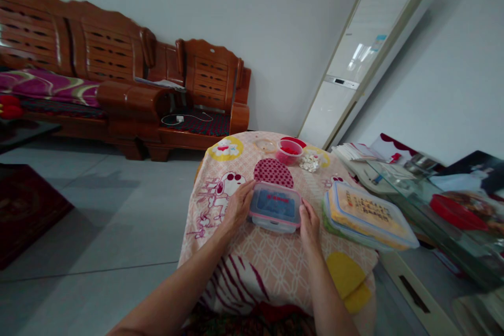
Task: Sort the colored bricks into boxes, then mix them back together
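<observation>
A clear plastic food container (pixel 275 207) with a pink-rimmed lid is between my hands at the middle of the cloth-covered table. Something blue shows through its lid, too unclear to name. My left hand (pixel 240 203) grips its left side, and my right hand (pixel 310 221) presses against the right side, thumb near the lid's edge. Beyond it are a round pink tub (pixel 289 151) with red contents, a clear round lid (pixel 264 145) and a pile of small white pieces (pixel 310 163). To the right lie stacked large containers (pixel 366 215) with blue-rimmed lids and yellow contents.
The patterned tablecloth (pixel 271 252) covers a small round-edged table. On the right stands a glass-topped cabinet (pixel 425 197) with a red dish (pixel 457 211) and papers. Behind are a wooden sofa (pixel 118 55) and a tall white air conditioner (pixel 350 63).
</observation>
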A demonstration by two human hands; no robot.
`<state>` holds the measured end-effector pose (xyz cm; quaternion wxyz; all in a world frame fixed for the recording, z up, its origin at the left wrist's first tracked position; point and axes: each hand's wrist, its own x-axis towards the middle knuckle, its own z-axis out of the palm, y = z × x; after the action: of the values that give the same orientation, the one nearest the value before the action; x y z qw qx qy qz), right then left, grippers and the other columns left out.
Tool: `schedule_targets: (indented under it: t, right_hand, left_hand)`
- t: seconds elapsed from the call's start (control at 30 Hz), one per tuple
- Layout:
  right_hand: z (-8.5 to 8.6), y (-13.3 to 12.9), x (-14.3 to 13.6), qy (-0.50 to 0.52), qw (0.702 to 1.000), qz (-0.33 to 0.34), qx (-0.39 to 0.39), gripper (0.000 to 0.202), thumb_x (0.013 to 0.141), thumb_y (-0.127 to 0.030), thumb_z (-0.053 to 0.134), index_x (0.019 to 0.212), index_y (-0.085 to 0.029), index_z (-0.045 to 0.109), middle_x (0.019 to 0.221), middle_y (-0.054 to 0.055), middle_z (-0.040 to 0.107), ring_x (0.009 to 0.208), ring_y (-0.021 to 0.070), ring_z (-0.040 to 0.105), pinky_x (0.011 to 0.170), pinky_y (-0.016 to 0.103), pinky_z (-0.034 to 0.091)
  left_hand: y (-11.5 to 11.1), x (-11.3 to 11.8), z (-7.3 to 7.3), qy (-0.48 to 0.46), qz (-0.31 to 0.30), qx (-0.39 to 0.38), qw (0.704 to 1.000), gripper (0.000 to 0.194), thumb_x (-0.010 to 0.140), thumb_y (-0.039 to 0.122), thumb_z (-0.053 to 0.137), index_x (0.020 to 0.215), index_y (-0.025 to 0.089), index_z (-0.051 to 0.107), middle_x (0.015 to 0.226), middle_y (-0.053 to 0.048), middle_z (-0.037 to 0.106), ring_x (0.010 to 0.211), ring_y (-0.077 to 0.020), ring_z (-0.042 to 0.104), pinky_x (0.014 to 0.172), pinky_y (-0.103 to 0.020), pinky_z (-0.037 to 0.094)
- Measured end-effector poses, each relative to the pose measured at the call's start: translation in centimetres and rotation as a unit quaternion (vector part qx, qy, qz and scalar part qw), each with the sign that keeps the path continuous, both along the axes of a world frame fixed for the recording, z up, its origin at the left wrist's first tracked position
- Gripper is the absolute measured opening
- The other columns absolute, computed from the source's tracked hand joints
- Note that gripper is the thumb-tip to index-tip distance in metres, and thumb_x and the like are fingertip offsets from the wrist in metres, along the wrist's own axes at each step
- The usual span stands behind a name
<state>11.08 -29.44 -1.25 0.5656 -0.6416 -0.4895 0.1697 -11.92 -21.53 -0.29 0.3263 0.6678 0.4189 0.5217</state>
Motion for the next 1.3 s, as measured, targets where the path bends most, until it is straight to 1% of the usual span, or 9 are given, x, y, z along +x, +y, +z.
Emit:
schedule_targets:
  t: [0.2, 0.3, 0.5, 0.63, 0.77, 0.97, 1.07, 1.17, 1.3]
  right_hand:
    - [0.4, 0.2, -0.1, -0.003, 1.000, 0.007, -0.026, 0.055, 0.086, -0.053, 0.049, 0.124, -0.015, 0.064, 0.121, 0.013, 0.068, 0.109, 0.0256, 0.063, 0.096, 0.040, 0.047]
    - [0.5, 0.2, -0.5, -0.009, 1.000, 0.004, -0.018, 0.058, 0.084, -0.053, 0.053, 0.126, -0.014, 0.063, 0.120, 0.014, 0.068, 0.109, 0.0273, 0.063, 0.096, 0.042, 0.047]
    - [0.3, 0.1, -0.5, -0.016, 1.000, 0.016, -0.007, 0.061, 0.086, -0.055, 0.049, 0.130, -0.014, 0.060, 0.125, 0.014, 0.066, 0.113, 0.0269, 0.061, 0.099, 0.041, 0.045]
    - [0.4, -0.1, -0.6, -0.016, 1.000, 0.011, -0.016, 0.063, 0.086, -0.056, 0.047, 0.131, -0.013, 0.059, 0.127, 0.015, 0.065, 0.116, 0.0273, 0.060, 0.100, 0.041, 0.045]
    - [0.4, -0.1, -0.8, -0.019, 0.999, 0.001, -0.028, 0.065, 0.086, -0.056, 0.048, 0.132, -0.012, 0.058, 0.128, 0.017, 0.064, 0.118, 0.0292, 0.059, 0.102, 0.043, 0.043]
    - [0.5, -0.1, -1.3, -0.119, 0.992, -0.045, 0.003, 0.068, 0.089, -0.057, 0.041, 0.131, -0.006, 0.058, 0.133, 0.023, 0.057, 0.125, 0.0326, 0.052, 0.107, 0.050, 0.037]
    - [0.6, -0.8, -2.0, -0.218, 0.975, 0.001, 0.034, 0.067, 0.086, -0.058, 0.050, 0.132, -0.010, 0.057, 0.143, 0.021, 0.048, 0.134, 0.0337, 0.042, 0.110, 0.053, 0.033]
    - [0.8, -1.7, -2.7, -0.299, 0.952, 0.065, 0.023, 0.070, 0.078, -0.059, 0.064, 0.135, -0.019, 0.057, 0.148, 0.016, 0.044, 0.137, 0.0368, 0.036, 0.110, 0.056, 0.031]
    - [0.7, -2.0, -3.3, -0.366, 0.929, 0.053, 0.011, 0.072, 0.075, -0.055, 0.070, 0.136, -0.020, 0.056, 0.149, 0.015, 0.043, 0.138, 0.0391, 0.032, 0.109, 0.058, 0.033]
  left_hand:
    - [0.1, -0.2, -0.8, 0.003, -0.021, 0.005, 1.000, 0.040, 0.093, 0.039, 0.040, 0.115, 0.021, 0.069, 0.131, -0.006, 0.061, 0.123, -0.0197, 0.055, 0.113, -0.036, 0.038]
    - [0.2, -0.6, -0.4, 0.020, -0.023, 0.026, 0.999, 0.040, 0.094, 0.036, 0.037, 0.114, 0.021, 0.069, 0.130, -0.006, 0.061, 0.120, -0.0194, 0.056, 0.109, -0.036, 0.041]
    - [2.1, 0.3, 3.6, 0.194, -0.035, 0.098, 0.976, 0.025, 0.087, 0.036, 0.053, 0.092, 0.019, 0.071, 0.097, -0.009, 0.068, 0.096, -0.0222, 0.061, 0.095, -0.037, 0.046]
    - [3.9, 3.2, 5.2, 0.242, -0.089, 0.137, 0.957, 0.023, 0.089, 0.029, 0.051, 0.091, 0.019, 0.071, 0.098, -0.010, 0.068, 0.097, -0.0232, 0.061, 0.093, -0.035, 0.045]
    - [4.5, 4.8, 4.9, 0.319, -0.160, 0.140, 0.924, 0.029, 0.092, 0.029, 0.044, 0.092, 0.019, 0.071, 0.097, -0.010, 0.069, 0.092, -0.0225, 0.062, 0.086, -0.033, 0.046]
    - [4.9, 4.4, 4.3, 0.358, -0.177, 0.150, 0.904, 0.036, 0.094, 0.033, 0.037, 0.100, 0.019, 0.070, 0.101, -0.010, 0.070, 0.093, -0.0216, 0.062, 0.085, -0.032, 0.045]
    - [5.3, 4.3, 3.8, 0.353, -0.188, 0.153, 0.904, 0.037, 0.095, 0.035, 0.037, 0.104, 0.021, 0.070, 0.105, -0.009, 0.071, 0.094, -0.0215, 0.063, 0.086, -0.032, 0.044]
    - [5.7, 4.3, 3.4, 0.349, -0.199, 0.157, 0.902, 0.038, 0.096, 0.036, 0.036, 0.112, 0.023, 0.068, 0.114, -0.008, 0.070, 0.100, -0.0221, 0.062, 0.090, -0.032, 0.043]
    - [5.8, 4.4, 3.6, 0.379, -0.204, 0.151, 0.890, 0.041, 0.097, 0.037, 0.033, 0.115, 0.022, 0.067, 0.116, -0.008, 0.069, 0.102, -0.0221, 0.062, 0.090, -0.033, 0.044]
